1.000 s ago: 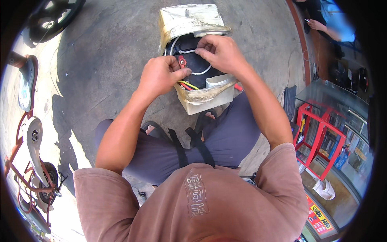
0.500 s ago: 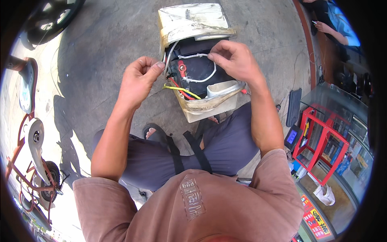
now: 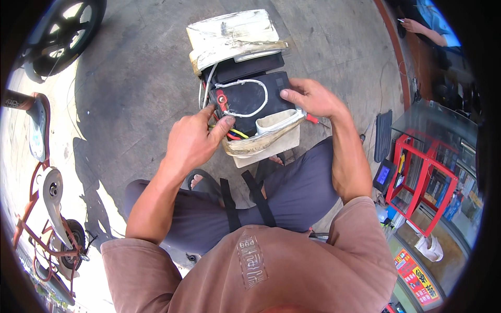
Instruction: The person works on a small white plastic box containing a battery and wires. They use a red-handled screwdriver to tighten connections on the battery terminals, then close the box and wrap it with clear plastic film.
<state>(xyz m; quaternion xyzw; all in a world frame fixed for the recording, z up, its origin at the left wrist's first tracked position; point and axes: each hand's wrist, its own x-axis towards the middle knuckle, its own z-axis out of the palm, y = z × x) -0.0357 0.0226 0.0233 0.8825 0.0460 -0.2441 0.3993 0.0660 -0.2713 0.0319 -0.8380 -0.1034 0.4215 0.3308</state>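
An opened, grimy off-white plastic case holds black blocks. My right hand grips the right edge of the front black block, thumb on top. My left hand is closed at that block's left side, its thumb beside a red terminal and its index finger partly hidden among the wires. A white cable loops over the block. Yellow and red wires lie below my left thumb, next to a white sleeve-like compartment at the case's front.
My crossed legs sit below the case. A black wheel and a red scooter frame are at left. A red rack stands on a glass counter at right. Another person's hand shows at top right.
My right hand has left the white cable and moved down-right onto the block's edge. My left hand has moved lower, back onto the block's left side. The case appears farther left.
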